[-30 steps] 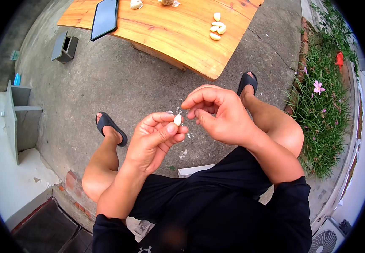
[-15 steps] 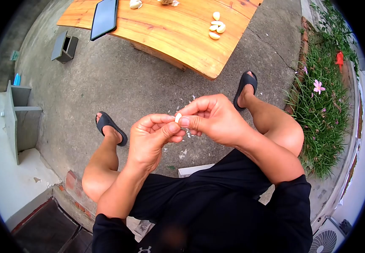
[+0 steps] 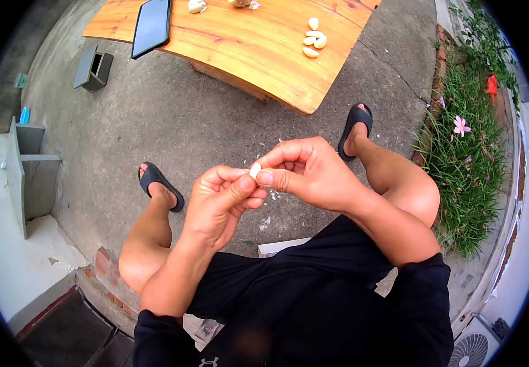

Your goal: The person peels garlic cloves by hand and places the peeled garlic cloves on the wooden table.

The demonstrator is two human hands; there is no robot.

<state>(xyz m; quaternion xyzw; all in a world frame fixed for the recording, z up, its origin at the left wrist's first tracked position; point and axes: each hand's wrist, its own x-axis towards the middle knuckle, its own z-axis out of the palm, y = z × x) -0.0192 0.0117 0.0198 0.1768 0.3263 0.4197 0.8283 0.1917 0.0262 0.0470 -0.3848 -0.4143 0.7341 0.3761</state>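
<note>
Above the concrete floor (image 3: 215, 122), the left hand (image 3: 215, 199) and the right hand (image 3: 310, 177) both pinched one pale garlic clove (image 3: 255, 171) between thumb and forefinger, probably so that such a small thing stayed steady. On the wooden table (image 3: 246, 67), five peeled cloves (image 3: 319, 42) lay grouped, perhaps to keep them clean. One second earlier, the right hand had been apart from the clove; now it touched it.
</note>
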